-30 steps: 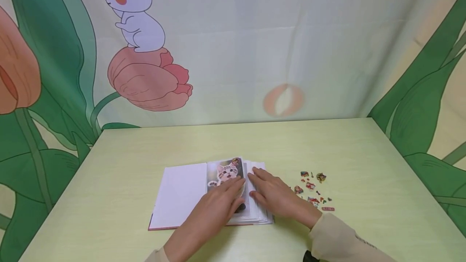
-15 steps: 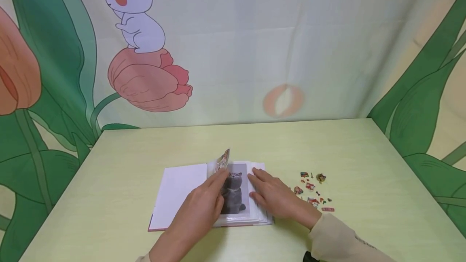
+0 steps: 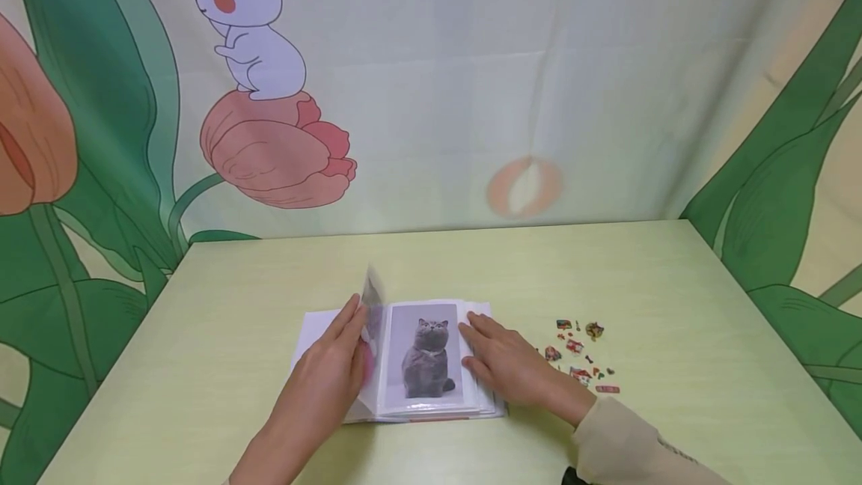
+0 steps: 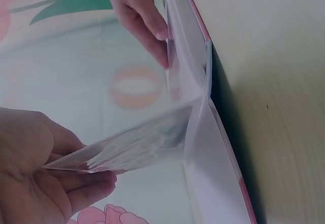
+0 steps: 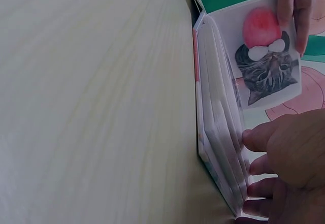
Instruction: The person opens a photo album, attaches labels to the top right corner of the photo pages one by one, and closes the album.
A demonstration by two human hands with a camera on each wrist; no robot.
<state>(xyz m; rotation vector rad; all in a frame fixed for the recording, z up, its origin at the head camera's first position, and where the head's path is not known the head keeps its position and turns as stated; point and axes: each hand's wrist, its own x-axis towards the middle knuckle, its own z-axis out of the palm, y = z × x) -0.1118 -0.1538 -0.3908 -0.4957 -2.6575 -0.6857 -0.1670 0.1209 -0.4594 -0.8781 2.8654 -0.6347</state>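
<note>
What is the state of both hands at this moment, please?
Left hand: closed on a raised page, holding it.
Right hand: open, fingers resting on the album.

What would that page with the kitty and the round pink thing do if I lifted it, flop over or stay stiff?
The page would probably stay fairly stiff, since it shows little sag with the left hand at its edge. It may feel slippery, as its surface looks glossy. It's likely light, being so thin side-on.
</note>
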